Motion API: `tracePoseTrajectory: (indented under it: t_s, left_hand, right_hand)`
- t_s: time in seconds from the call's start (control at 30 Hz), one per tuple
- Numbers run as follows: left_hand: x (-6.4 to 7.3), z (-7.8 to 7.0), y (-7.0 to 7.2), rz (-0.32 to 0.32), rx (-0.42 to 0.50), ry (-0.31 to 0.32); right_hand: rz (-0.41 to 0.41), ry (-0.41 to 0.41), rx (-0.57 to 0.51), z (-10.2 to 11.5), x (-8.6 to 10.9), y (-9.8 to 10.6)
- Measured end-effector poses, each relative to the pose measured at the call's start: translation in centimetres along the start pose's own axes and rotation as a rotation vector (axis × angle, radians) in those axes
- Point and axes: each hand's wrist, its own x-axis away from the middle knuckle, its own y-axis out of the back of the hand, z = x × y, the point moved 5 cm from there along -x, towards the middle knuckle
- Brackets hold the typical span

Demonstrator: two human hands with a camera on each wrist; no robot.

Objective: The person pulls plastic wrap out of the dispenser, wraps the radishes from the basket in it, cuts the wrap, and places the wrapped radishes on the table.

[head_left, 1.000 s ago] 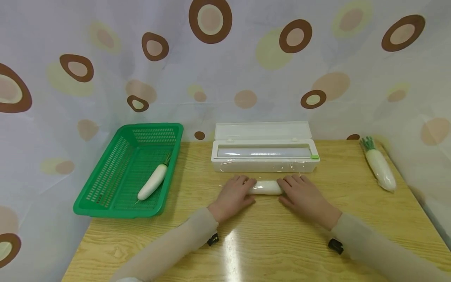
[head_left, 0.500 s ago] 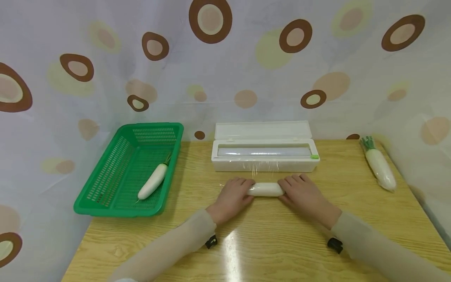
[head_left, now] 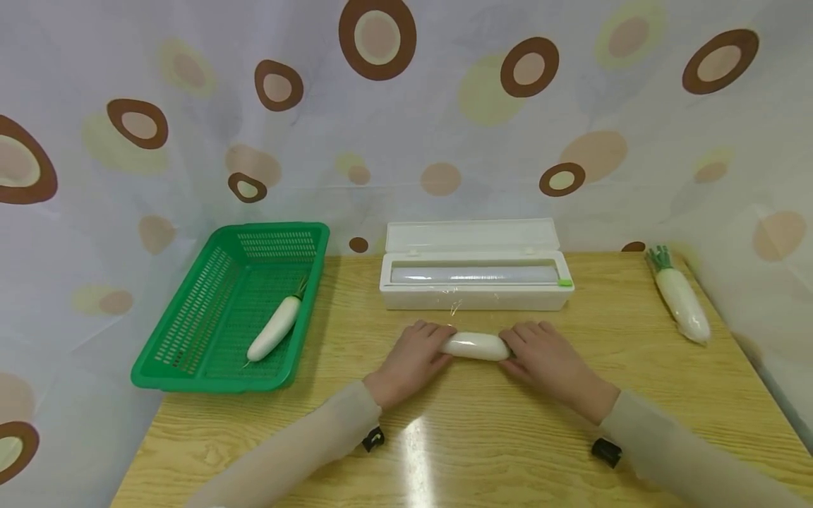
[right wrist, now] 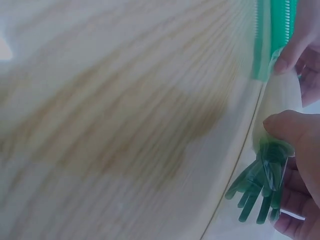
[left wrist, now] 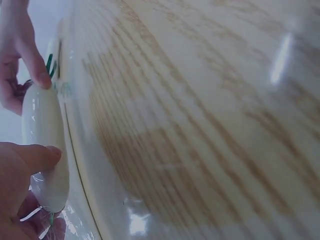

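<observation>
A white radish (head_left: 476,346) in shiny clear film lies crosswise between both hands, in front of the cling film box (head_left: 476,300). My left hand (head_left: 409,360) grips its left end; in the left wrist view the thumb lies along the radish (left wrist: 46,130), with loose film crumpled below. On the other end, my right hand (head_left: 552,367) holds the radish near its leaves. Green leaves (right wrist: 260,187) fan out under film in the right wrist view, beside the right thumb. A wisp of film shows between radish and box.
The box's lid (head_left: 473,236) stands up, showing the film roll (head_left: 473,274). A green basket (head_left: 146,374) at left holds an unwrapped radish (head_left: 275,329). Another radish (head_left: 682,303), wrapped in film, lies near the table's right edge. A patterned curtain (head_left: 432,127) hangs behind.
The radish has come slightly toward me, away from the box, and now tilts down to the right. Film streaks seen by the box half a second ago have shrunk to a wisp.
</observation>
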Motion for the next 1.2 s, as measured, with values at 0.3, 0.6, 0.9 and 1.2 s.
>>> tracePoseTrajectory:
  t_s: [0.3,0.6,0.9,1.2]
  left_hand:
    - [1.2,0.2,-0.5,0.042,0.085,0.008]
    - [3.2,-0.4,-1.3,0.09,0.155,-0.02]
    - [4.4,-1.0,-0.9,0.042,0.076,-0.087]
    - [4.0,-0.7,-0.8,0.003,-0.042,-0.097]
  right_hand:
    - [0.043,-0.009,-0.056,0.5,0.5,-0.5]
    - [0.078,0.002,-0.176,1.1,1.9,-0.3]
    - [-0.013,0.032,-0.217,1.6,3.2,0.0]
    - [0.036,0.004,-0.163,1.5,3.2,-0.7]
